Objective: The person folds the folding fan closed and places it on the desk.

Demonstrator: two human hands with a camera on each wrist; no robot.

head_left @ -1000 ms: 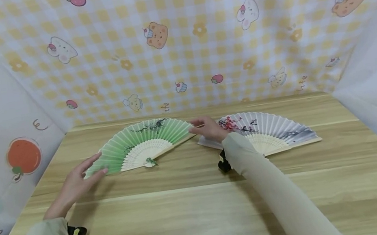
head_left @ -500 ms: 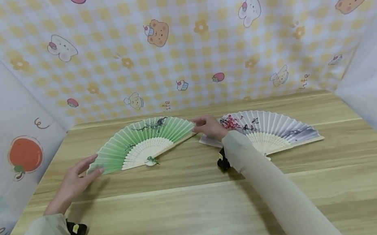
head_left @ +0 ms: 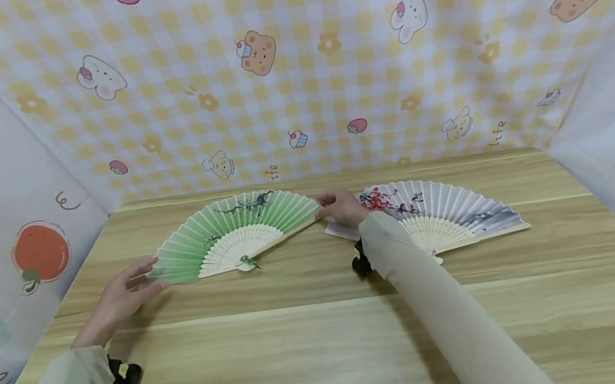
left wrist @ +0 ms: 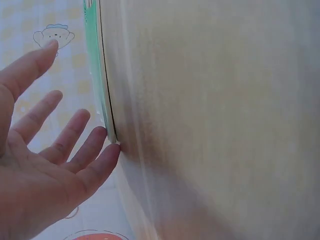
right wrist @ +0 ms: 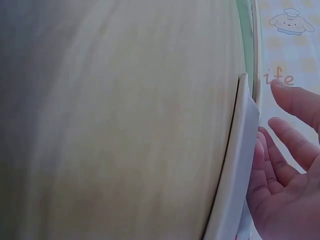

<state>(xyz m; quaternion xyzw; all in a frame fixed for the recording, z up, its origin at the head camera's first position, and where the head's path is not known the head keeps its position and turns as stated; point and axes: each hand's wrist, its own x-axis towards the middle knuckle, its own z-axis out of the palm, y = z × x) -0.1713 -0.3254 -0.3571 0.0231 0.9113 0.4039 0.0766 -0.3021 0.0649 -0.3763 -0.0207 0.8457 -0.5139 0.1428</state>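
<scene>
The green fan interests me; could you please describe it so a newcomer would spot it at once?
On the wooden table, look toward the yellow-checked cloth at the back. The green fan lies spread there between the left hand and the right hand. Its green colour and dark branch print set it apart from the grey-white, red-flowered fan.

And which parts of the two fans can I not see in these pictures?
Head view: part of the grey fan, behind the right grip and sleeve.
Left wrist view: green fan, cut by the top edge.
Right wrist view: grey fan, cut by the bottom edge.
</scene>
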